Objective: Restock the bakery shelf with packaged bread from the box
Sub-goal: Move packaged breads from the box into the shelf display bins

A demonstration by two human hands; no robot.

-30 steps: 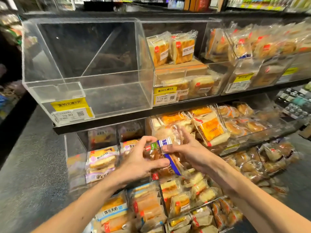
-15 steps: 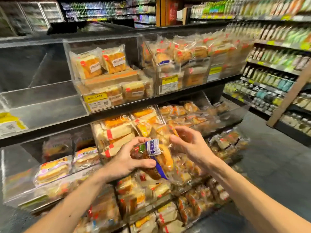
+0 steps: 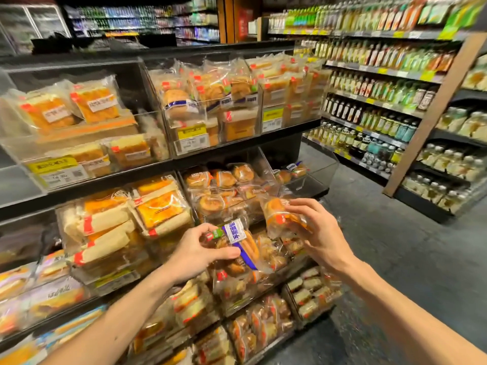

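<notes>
My left hand [image 3: 196,252] grips a clear bread packet with a blue and white label [image 3: 238,242] in front of the middle shelf. My right hand [image 3: 320,233] holds a second clear packet with an orange bun [image 3: 279,218], a little higher and to the right. Both packets hang just in front of the clear bins of the bakery shelf [image 3: 168,164]. To the upper right of my right hand is a nearly bare clear bin [image 3: 313,172] with a few buns at its back. The box is not in view.
Clear bins full of packaged bread and cake fill three shelf levels. Yellow price tags [image 3: 191,134] sit on the bin fronts. A grey aisle floor [image 3: 395,259] runs to the right. Bottled drinks fill the shelving [image 3: 382,101] across the aisle.
The view has swung right along the shelf. My hands have drawn apart: the right hand now holds its own orange-bun packet, while the left keeps the blue-labelled one.
</notes>
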